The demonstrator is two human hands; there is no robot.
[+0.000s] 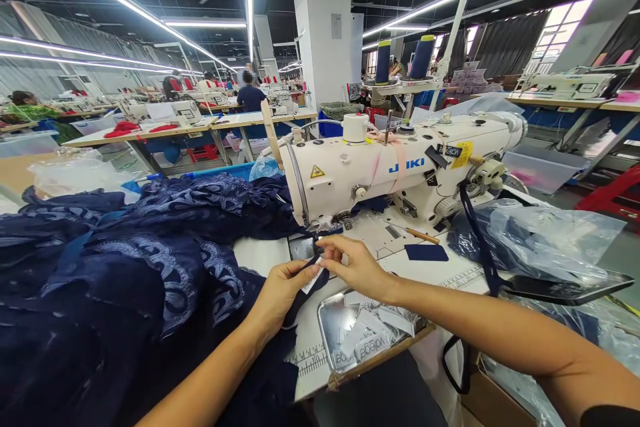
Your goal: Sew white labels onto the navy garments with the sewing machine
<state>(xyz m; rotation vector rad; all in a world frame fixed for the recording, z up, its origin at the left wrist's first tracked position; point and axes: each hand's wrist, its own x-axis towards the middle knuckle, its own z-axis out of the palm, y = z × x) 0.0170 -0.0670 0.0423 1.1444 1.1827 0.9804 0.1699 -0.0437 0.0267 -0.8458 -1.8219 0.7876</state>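
Just in front of the needle area of a white sewing machine (345,170), my two hands meet. My left hand (287,287) pinches a small white label (311,280) against the edge of dark navy fabric. Fingers of my right hand (353,263) are closed at the label's upper end, touching the same spot. The navy lace-patterned garment (165,260) spreads from there across the left side. Below my hands lies a metal tray (327,340) holding many loose white labels (373,340) with printed lettering.
An awl with a wooden handle (423,235) and a navy fabric piece (426,252) lie on the machine bed. Plastic-bagged navy items (480,233) sit at the right. Thread cones (383,61) stand behind. Other workstations and people fill the background.
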